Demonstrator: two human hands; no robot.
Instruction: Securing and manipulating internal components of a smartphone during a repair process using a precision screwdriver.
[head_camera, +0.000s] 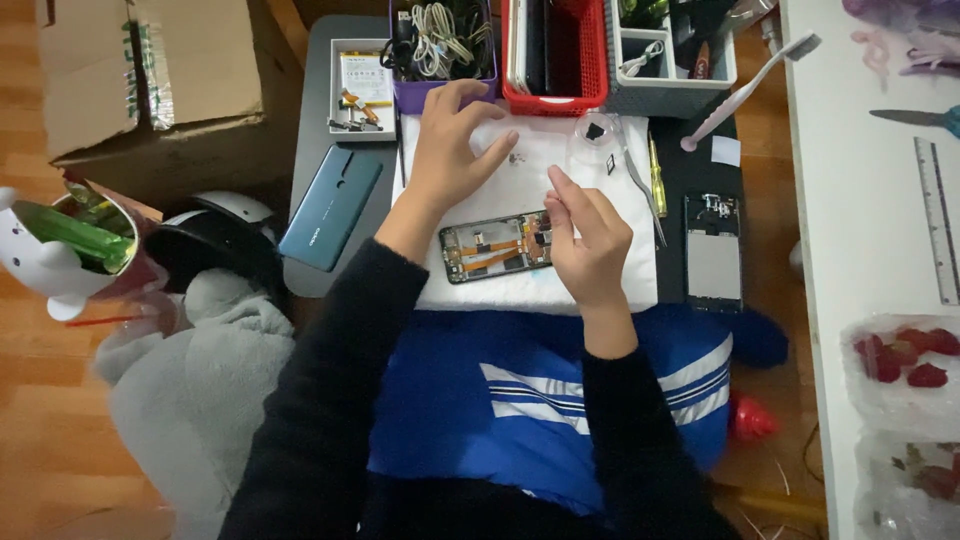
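An opened phone (490, 248) with bare circuit boards and orange flex cables lies on a white cloth (530, 285) on a small grey table (310, 150). My right hand (590, 240) rests at the phone's right end, thumb and forefinger pinched together over something too small to make out. My left hand (450, 150) hovers over the cloth above the phone, fingers spread and holding nothing, near some tiny parts (517, 157). A small clear round dish (596, 132) with a dark chip stands on the cloth further right.
A teal phone back cover (331, 207) lies left of the cloth; a phone frame (714, 252) lies right. Tweezers (640, 180) and a yellow screwdriver (656, 180) sit beside the cloth. A cable basket (440, 50), a red basket (555, 50), a grey organiser (670, 55) and a parts tray (362, 88) line the back.
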